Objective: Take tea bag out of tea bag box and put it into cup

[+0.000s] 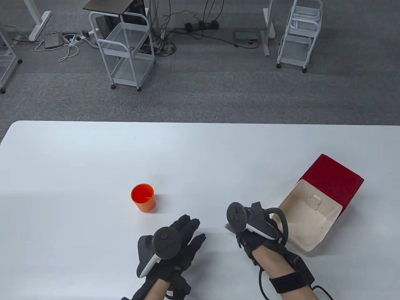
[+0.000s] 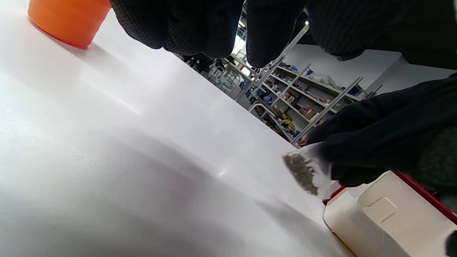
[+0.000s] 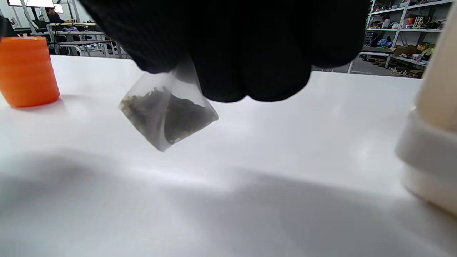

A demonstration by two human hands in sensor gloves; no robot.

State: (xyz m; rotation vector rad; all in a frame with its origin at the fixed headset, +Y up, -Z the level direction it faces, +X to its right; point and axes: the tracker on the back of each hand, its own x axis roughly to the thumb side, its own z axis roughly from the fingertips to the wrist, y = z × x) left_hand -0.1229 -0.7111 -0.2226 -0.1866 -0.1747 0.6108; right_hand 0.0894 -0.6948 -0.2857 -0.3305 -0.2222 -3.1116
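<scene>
My right hand (image 1: 250,229) pinches a clear pyramid tea bag (image 3: 167,116) of dark leaves and holds it above the table, just left of the box; the bag also shows in the left wrist view (image 2: 303,171). The red tea bag box (image 1: 332,182) lies on its side at the right with its cream lid (image 1: 307,218) open toward me. The orange cup (image 1: 143,197) stands upright left of centre, apart from both hands. My left hand (image 1: 184,236) hovers low over the table near the front edge, fingers spread, holding nothing.
The white table (image 1: 200,150) stretches wide behind the cup and box. Beyond its far edge are two white wire carts (image 1: 126,47) and cables on the grey carpet.
</scene>
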